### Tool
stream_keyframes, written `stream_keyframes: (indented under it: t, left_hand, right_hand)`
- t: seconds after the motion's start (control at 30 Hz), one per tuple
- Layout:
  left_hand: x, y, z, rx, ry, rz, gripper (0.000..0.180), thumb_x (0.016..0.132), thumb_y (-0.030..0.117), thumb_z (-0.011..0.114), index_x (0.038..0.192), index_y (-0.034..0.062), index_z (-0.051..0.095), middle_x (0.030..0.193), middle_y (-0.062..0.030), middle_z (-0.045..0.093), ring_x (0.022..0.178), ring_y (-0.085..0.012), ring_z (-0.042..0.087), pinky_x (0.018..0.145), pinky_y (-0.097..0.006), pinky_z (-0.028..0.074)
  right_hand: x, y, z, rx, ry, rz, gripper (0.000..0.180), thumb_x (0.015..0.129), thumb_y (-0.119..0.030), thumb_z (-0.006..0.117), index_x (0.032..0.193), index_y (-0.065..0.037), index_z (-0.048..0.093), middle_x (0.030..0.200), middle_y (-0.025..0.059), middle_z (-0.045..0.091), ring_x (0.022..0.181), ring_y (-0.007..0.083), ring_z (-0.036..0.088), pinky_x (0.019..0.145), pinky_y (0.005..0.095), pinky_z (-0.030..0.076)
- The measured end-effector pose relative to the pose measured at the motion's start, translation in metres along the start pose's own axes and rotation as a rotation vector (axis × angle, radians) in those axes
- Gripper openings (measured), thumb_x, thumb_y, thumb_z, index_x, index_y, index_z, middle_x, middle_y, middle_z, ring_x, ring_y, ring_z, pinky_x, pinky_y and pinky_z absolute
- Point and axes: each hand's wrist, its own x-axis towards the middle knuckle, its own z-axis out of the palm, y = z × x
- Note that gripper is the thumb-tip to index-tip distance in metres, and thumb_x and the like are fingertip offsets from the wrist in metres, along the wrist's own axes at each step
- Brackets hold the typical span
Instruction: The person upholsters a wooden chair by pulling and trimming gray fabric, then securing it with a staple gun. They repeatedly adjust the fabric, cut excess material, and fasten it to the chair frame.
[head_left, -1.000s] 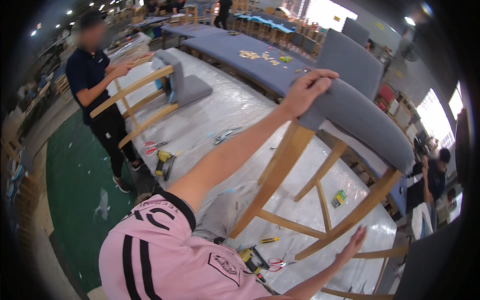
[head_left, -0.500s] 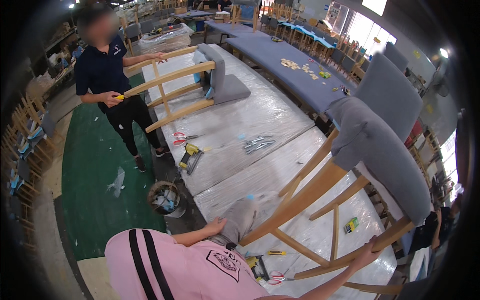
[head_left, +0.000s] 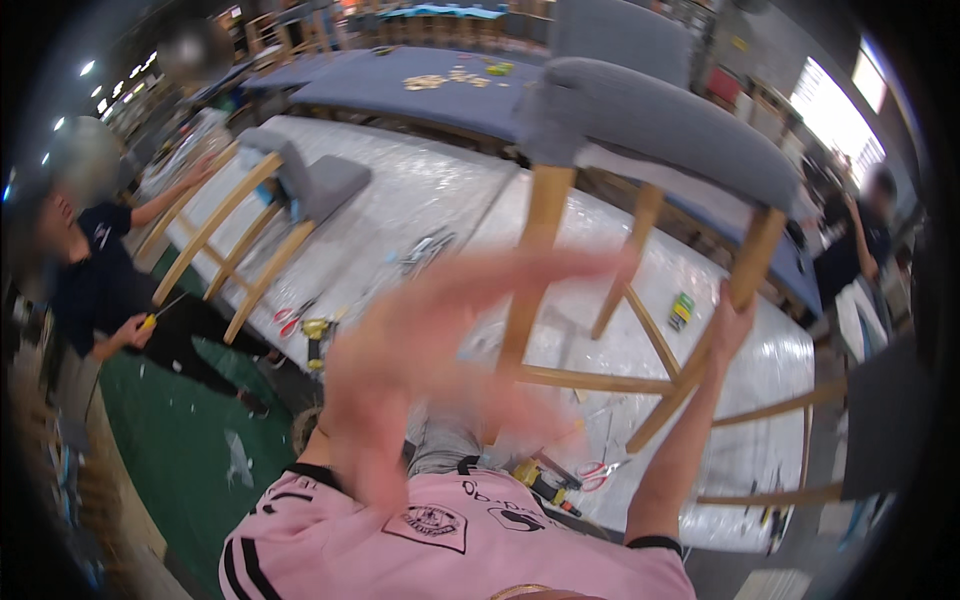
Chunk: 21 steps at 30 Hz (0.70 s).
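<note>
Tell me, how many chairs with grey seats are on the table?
2. One chair is up front, its leg held by the right hand. The other chair lies by the co-worker on the left. More may be hidden.

A furniture workshop: unfinished wooden chairs (head_left: 640, 250) on long worktables (head_left: 420, 200).

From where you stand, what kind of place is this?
Most likely a furniture workshop or chair factory. A grey-cushioned wooden chair is held up by the right hand, a second chair lies on the long plastic-covered workbench, and hand tools lie around.
</note>
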Motion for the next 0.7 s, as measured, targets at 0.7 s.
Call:
stream_keyframes:
  t: [0.7]
  left_hand:
    - [0.028, -0.044, 0.123, -0.682, 0.129, 0.177, 0.047, 0.105, 0.047, 0.054, 0.118, 0.0048, 0.069, 0.117, -0.0446, 0.059, 0.094, -0.0482, 0.07, 0.074, -0.053, 0.058]
  right_hand:
    - [0.004, -0.034, 0.01, -0.139, 0.002, 0.171, 0.045, 0.089, -0.036, 0.078, 0.12, -0.006, 0.067, 0.109, 0.0133, 0.074, 0.104, 0.0278, 0.069, 0.093, 0.0373, 0.05]
